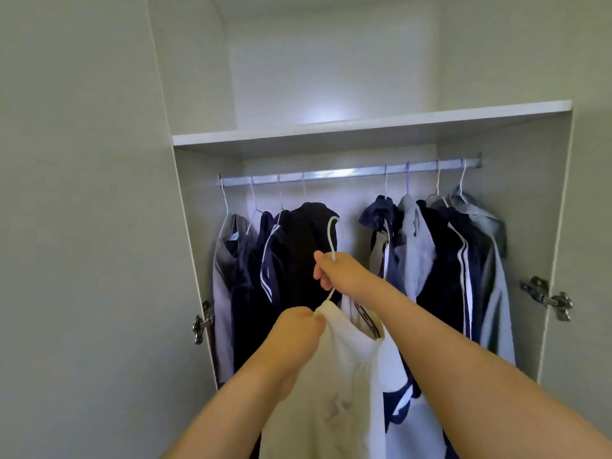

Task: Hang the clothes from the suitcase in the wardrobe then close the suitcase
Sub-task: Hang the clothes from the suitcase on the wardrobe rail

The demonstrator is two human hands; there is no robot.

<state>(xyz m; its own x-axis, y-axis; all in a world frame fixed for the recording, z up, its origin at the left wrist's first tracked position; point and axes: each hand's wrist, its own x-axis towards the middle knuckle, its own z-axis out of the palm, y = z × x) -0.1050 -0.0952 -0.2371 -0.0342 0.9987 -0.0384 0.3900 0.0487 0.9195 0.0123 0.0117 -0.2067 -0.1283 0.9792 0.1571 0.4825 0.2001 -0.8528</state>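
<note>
White wardrobe doors stand open on a chrome rail (347,173) under a bare shelf (364,125), with dark and grey garments (430,260) already hung in two clusters and a gap on the rail between them. A person's right hand (334,270) grips the neck of a white hanger (332,238), its hook rising above the fist and opening to the right. The left hand (298,329) pinches the shoulder of a white T-shirt (351,376) with a navy print, which hangs down from the hanger between the forearms. The hook sits below the rail and roughly under the gap, so the next move looks like a lift up and forward by the right hand. The suitcase is out of view.
</note>
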